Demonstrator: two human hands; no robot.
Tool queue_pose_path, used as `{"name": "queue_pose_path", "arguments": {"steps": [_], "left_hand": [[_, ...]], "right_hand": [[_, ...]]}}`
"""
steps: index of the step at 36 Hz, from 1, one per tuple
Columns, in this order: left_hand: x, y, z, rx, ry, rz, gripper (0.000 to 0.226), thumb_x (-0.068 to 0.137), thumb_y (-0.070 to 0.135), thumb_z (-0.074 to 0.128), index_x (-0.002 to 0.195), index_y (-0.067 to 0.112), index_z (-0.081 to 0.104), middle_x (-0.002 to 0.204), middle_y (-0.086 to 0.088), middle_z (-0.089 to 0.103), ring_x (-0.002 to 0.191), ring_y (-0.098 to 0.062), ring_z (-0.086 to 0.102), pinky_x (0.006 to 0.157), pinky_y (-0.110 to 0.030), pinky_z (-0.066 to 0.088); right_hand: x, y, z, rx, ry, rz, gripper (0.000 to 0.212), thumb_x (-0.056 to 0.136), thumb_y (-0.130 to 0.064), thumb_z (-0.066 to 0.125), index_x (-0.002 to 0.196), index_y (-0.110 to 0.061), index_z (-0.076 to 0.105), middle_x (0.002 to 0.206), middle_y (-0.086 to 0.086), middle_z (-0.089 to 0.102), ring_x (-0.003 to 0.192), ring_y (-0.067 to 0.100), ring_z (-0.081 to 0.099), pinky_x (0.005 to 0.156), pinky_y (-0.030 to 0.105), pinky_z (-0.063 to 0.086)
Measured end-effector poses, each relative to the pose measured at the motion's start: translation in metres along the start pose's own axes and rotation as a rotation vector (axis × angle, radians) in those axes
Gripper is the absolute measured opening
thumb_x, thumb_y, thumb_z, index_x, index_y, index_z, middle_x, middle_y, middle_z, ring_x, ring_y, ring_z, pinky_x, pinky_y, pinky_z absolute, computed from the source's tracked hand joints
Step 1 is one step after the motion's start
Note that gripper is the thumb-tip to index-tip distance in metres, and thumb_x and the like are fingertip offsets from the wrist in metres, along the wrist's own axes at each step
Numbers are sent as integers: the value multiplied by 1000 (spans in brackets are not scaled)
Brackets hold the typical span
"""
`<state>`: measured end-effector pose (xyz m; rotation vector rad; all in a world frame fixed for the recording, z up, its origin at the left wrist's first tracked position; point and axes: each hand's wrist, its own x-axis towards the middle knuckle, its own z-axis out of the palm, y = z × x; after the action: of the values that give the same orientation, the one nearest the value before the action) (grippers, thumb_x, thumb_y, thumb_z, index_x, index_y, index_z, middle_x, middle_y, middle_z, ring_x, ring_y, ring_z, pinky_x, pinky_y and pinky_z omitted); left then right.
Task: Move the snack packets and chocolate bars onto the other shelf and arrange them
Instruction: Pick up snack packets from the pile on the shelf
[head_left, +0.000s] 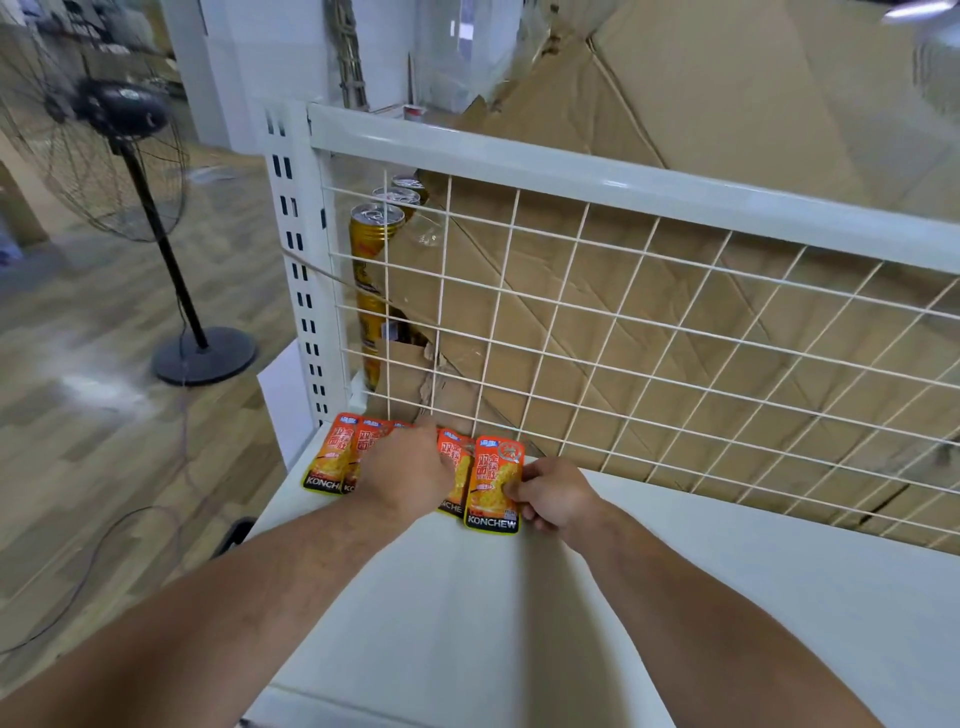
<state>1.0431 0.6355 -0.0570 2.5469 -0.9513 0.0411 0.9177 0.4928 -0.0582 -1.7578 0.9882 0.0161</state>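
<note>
Several orange snack packets (332, 460) labelled KONCHEW lie in a row at the back left of the white shelf (649, 597), against the wire mesh. My left hand (402, 470) rests flat on the middle packets, fingers spread, and covers part of them. My right hand (550, 496) pinches the right edge of the rightmost packet (491, 491), which lies on the shelf slightly overlapping its neighbour. No chocolate bars are in view.
A white wire mesh back panel (649, 332) rises behind the shelf, with cardboard (597, 291) and gold drink cans (371, 260) behind it. The shelf's slotted upright (298, 249) stands at the left. A black pedestal fan (119, 114) stands on the wooden floor to the left.
</note>
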Motion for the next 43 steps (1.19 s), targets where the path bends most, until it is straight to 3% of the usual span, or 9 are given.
{"name": "queue_pose_path", "arguments": {"steps": [7, 15, 17, 19, 25, 31, 34, 38, 43], "left_hand": [[-3, -4, -6, 40, 42, 56, 26, 92, 32, 51, 112, 15, 55, 103, -6, 64, 89, -27, 65, 65, -33, 50], [-7, -6, -11, 62, 43, 63, 30, 93, 32, 51, 118, 15, 55, 110, -5, 62, 95, -24, 64, 68, -31, 47], [-7, -5, -12, 58, 42, 62, 30, 93, 32, 51, 117, 15, 56, 111, -5, 62, 95, -24, 64, 69, -31, 49], [-7, -5, -13, 61, 39, 57, 31, 93, 33, 51, 117, 15, 55, 112, -6, 61, 97, -24, 64, 71, -32, 50], [-10, -4, -12, 80, 70, 93, 31, 93, 34, 50, 118, 17, 57, 114, -3, 61, 105, -21, 59, 77, -32, 49], [-11, 3, -7, 85, 80, 211, 32, 90, 34, 55, 118, 20, 60, 115, -1, 64, 109, -22, 55, 90, -35, 45], [-12, 11, -4, 85, 74, 263, 33, 86, 34, 57, 116, 21, 63, 114, 1, 65, 109, -22, 55, 90, -35, 44], [-15, 26, 6, 44, 27, 324, 32, 83, 36, 57, 111, 22, 64, 111, 3, 66, 108, -22, 55, 90, -35, 46], [-22, 53, 22, 17, -102, 420, 45, 90, 41, 52, 132, 25, 53, 135, 6, 55, 127, -19, 46, 104, -34, 37]], "right_hand": [[4, -11, 12, -25, 17, 37, 16, 90, -6, 66, 76, -8, 59, 53, 8, 52, 39, 17, 38, 36, 17, 27], [11, -22, 24, -256, 144, 20, 16, 82, -6, 61, 66, -8, 63, 61, 12, 64, 44, 23, 55, 40, 24, 44], [14, -23, 28, -326, 188, 13, 9, 80, -12, 61, 77, -7, 68, 70, 12, 68, 56, 26, 61, 49, 30, 55], [16, -23, 31, -381, 218, 5, 17, 79, -17, 61, 90, -7, 69, 85, 13, 72, 68, 27, 64, 65, 36, 60], [4, -26, 33, -504, 274, -23, 16, 87, -32, 63, 95, -18, 59, 106, 7, 70, 98, 28, 68, 70, 30, 48], [-3, -17, 27, -465, 286, -54, 32, 85, -49, 61, 97, -20, 55, 105, 3, 70, 98, 27, 65, 75, 34, 51], [-16, -13, 19, -477, 314, -66, 24, 89, -45, 60, 93, -23, 54, 102, 2, 68, 99, 26, 64, 78, 31, 49], [-32, 4, 4, -644, 362, -120, 44, 91, -50, 55, 128, -25, 57, 125, -2, 65, 119, 24, 57, 90, 32, 48], [-52, 32, -22, -844, 374, -151, 66, 89, -62, 51, 145, -29, 45, 152, -3, 43, 140, 24, 35, 110, 37, 36]]}}
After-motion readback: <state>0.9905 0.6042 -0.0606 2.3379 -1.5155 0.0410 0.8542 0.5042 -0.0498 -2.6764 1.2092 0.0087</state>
